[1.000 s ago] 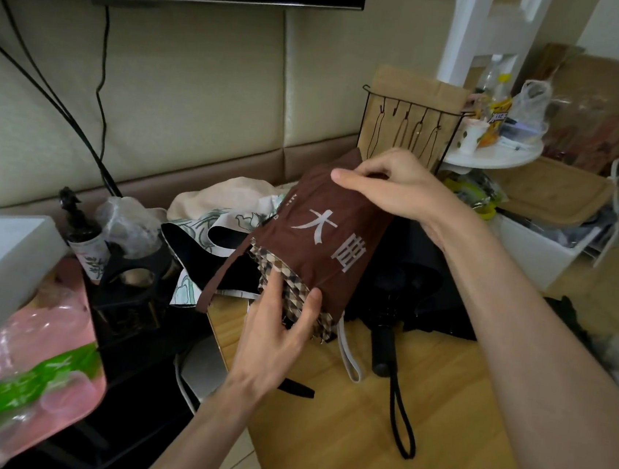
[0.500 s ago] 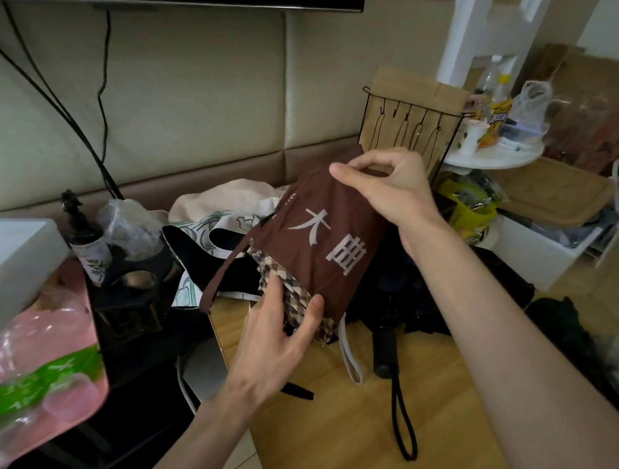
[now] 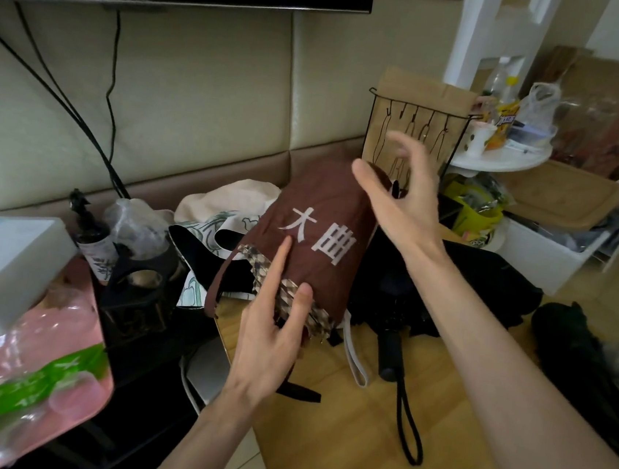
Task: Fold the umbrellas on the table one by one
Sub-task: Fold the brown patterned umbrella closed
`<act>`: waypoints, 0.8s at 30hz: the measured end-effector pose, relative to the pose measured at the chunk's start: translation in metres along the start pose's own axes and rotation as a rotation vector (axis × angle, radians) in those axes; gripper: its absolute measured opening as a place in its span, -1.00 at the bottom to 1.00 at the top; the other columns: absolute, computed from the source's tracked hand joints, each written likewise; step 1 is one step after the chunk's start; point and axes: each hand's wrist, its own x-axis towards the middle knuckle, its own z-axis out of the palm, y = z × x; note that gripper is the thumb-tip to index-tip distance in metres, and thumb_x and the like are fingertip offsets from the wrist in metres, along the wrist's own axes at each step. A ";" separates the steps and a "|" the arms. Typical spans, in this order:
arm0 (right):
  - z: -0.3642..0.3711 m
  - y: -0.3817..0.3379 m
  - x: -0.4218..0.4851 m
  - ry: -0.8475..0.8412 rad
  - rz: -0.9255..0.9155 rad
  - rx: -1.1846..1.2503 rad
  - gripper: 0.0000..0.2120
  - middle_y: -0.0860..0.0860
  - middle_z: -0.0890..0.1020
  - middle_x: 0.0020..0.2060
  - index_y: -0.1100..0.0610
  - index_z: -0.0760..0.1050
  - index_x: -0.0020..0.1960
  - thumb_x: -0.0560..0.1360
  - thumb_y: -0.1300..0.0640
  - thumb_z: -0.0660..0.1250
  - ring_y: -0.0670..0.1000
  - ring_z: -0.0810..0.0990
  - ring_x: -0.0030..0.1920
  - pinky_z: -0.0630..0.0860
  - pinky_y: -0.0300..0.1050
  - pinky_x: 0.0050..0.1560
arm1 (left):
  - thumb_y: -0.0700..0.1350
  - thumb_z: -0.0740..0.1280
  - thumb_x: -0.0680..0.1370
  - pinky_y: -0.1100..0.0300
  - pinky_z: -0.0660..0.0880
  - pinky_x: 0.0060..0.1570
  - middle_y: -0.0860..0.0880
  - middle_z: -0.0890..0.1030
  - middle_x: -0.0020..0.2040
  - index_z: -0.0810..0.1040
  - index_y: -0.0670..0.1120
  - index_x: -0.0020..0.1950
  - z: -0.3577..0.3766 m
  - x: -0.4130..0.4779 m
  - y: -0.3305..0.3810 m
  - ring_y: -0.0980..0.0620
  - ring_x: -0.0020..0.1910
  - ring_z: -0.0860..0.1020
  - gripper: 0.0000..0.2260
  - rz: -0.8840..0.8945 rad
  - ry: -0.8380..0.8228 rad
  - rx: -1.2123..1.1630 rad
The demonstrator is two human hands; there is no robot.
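A checkered umbrella (image 3: 293,301) sits tilted inside a brown sleeve (image 3: 325,213) with white characters; its lower end sticks out. My left hand (image 3: 271,329) grips that lower end, thumb on the checkered fabric and index finger lying along the sleeve. Just off the sleeve's top hovers my right hand (image 3: 400,194), its fingers spread and holding nothing. A black umbrella (image 3: 447,287) lies loosely bunched on the wooden table (image 3: 334,458) behind, its handle (image 3: 391,353) and wrist loop pointing toward me.
Tote bags (image 3: 217,221) and a black caddy (image 3: 137,292) crowd the table's left. A wire hook rack (image 3: 418,131) with a paper bag stands behind. A white bin (image 3: 550,255) and round shelf sit right; more black fabric (image 3: 577,361) lies at the right edge.
My right hand has let go of the sleeve's top and opened, lifting slightly. My left index finger has stretched up along the sleeve.
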 end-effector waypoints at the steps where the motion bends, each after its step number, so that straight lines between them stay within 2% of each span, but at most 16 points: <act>1: -0.004 -0.001 -0.008 0.037 0.086 0.053 -0.32 -0.11 0.38 0.43 -0.20 0.35 0.50 0.47 -0.28 0.52 -0.09 0.36 0.45 0.36 0.00 0.47 | -0.01 0.23 0.72 0.51 0.52 -0.03 0.69 0.49 0.01 0.18 0.19 0.66 0.001 0.001 0.001 0.55 -0.03 0.56 -0.48 -0.017 0.015 -0.038; 3: -0.009 -0.002 -0.032 0.049 0.275 0.137 -0.14 -0.05 0.35 0.43 -0.14 0.23 0.57 0.42 -0.31 0.56 -0.09 0.43 0.35 0.47 -0.14 0.29 | 0.02 0.23 0.70 0.44 0.52 0.20 0.64 0.47 0.21 0.20 0.17 0.66 0.001 0.003 0.002 0.50 0.23 0.51 -0.48 -0.030 0.057 -0.111; 5: -0.007 -0.005 -0.056 -0.066 0.483 0.258 0.02 -0.04 0.45 0.38 -0.08 0.22 0.61 0.30 -0.34 0.59 -0.14 0.53 0.22 0.53 -0.23 0.11 | 0.06 0.23 0.69 0.30 0.45 0.39 0.46 0.43 0.44 0.22 0.17 0.67 0.001 0.005 0.003 0.35 0.45 0.43 -0.47 -0.039 0.080 -0.150; 7: -0.003 -0.006 -0.068 -0.249 0.648 0.479 0.05 -0.03 0.62 0.33 -0.03 0.34 0.58 0.20 -0.34 0.62 -0.07 0.65 0.21 0.62 -0.06 0.22 | 0.03 0.22 0.71 0.27 0.43 0.43 0.26 0.38 0.56 0.23 0.15 0.67 0.002 0.004 0.002 0.27 0.52 0.39 -0.48 -0.039 0.077 -0.168; 8: -0.002 -0.007 -0.071 -0.323 0.684 0.580 -0.04 -0.02 0.68 0.29 -0.02 0.43 0.53 0.23 -0.30 0.64 -0.02 0.69 0.21 0.62 0.02 0.27 | 0.02 0.22 0.72 0.27 0.43 0.44 0.21 0.36 0.59 0.22 0.14 0.67 0.003 0.002 0.002 0.26 0.53 0.38 -0.50 -0.034 0.064 -0.177; 10: -0.001 -0.013 -0.071 -0.396 0.679 0.700 -0.33 -0.03 0.74 0.19 0.02 0.56 0.41 0.38 -0.16 0.62 -0.01 0.73 0.19 0.63 0.03 0.28 | 0.06 0.22 0.73 0.22 0.42 0.46 0.21 0.36 0.59 0.20 0.15 0.68 0.005 -0.001 0.001 0.25 0.54 0.37 -0.49 -0.042 0.038 -0.196; 12: 0.002 -0.020 -0.070 -0.385 0.617 0.694 -0.56 -0.02 0.77 0.10 0.04 0.63 0.29 0.45 -0.01 0.60 -0.02 0.75 0.12 0.65 -0.04 0.21 | 0.11 0.22 0.69 0.19 0.42 0.48 0.33 0.38 0.55 0.15 0.18 0.70 0.005 -0.002 -0.002 0.27 0.53 0.38 -0.43 -0.064 -0.002 -0.172; 15: 0.009 -0.024 -0.071 -0.267 0.558 0.649 -0.69 0.02 0.79 0.00 0.08 0.69 0.19 0.46 0.15 0.61 0.02 0.78 0.03 0.69 -0.03 0.07 | 0.16 0.22 0.68 0.31 0.36 0.47 0.58 0.29 0.47 0.03 0.22 0.71 0.006 -0.003 0.000 0.37 0.52 0.32 -0.36 -0.047 -0.082 -0.111; 17: 0.010 -0.025 -0.071 -0.204 0.541 0.659 -0.72 0.05 0.79 -0.02 0.11 0.69 0.17 0.48 0.22 0.59 0.04 0.78 0.01 0.71 0.02 0.05 | 0.20 0.24 0.66 0.40 0.30 0.47 0.66 0.21 0.43 -0.02 0.25 0.70 0.010 -0.004 0.001 0.47 0.51 0.24 -0.32 -0.059 -0.081 -0.111; 18: 0.010 -0.024 -0.071 -0.192 0.527 0.663 -0.73 0.06 0.79 -0.02 0.12 0.69 0.17 0.48 0.25 0.58 0.05 0.78 0.01 0.72 0.04 0.06 | 0.26 0.26 0.63 0.40 0.29 0.47 0.63 0.20 0.45 -0.02 0.27 0.69 0.012 -0.005 0.001 0.49 0.50 0.22 -0.29 -0.075 -0.058 -0.106; 20: 0.012 -0.026 -0.070 -0.156 0.497 0.660 -0.72 0.06 0.79 -0.02 0.13 0.68 0.18 0.49 0.29 0.57 0.04 0.78 0.00 0.73 -0.01 0.01 | 0.39 0.31 0.52 0.29 0.32 0.43 0.38 0.21 0.47 0.02 0.32 0.65 0.018 -0.006 0.000 0.47 0.44 0.28 -0.22 -0.142 0.043 -0.021; 22: 0.015 -0.028 -0.070 -0.092 0.455 0.618 -0.66 0.03 0.79 -0.02 0.09 0.65 0.20 0.48 0.32 0.57 -0.02 0.78 -0.03 0.72 -0.09 -0.05 | 0.42 0.35 0.46 0.02 0.41 0.43 0.15 0.16 0.41 0.12 0.27 0.63 0.020 -0.008 0.002 0.21 0.37 0.37 -0.20 -0.169 0.232 0.187; 23: 0.017 -0.028 -0.069 -0.069 0.425 0.584 -0.63 0.01 0.78 0.00 0.07 0.62 0.22 0.48 0.32 0.57 -0.05 0.78 -0.02 0.72 -0.10 -0.03 | 0.36 0.38 0.48 -0.08 0.41 0.44 0.05 0.17 0.42 0.21 0.20 0.63 0.019 -0.009 0.004 0.09 0.36 0.35 -0.22 -0.079 0.329 0.295; 24: 0.019 -0.027 -0.069 -0.055 0.394 0.552 -0.60 0.00 0.77 0.02 0.06 0.60 0.24 0.47 0.31 0.57 -0.07 0.77 -0.01 0.72 -0.09 0.01 | 0.27 0.41 0.50 -0.08 0.39 0.45 -0.04 0.21 0.44 0.28 0.10 0.62 0.019 -0.009 0.005 0.01 0.38 0.33 -0.26 0.063 0.385 0.391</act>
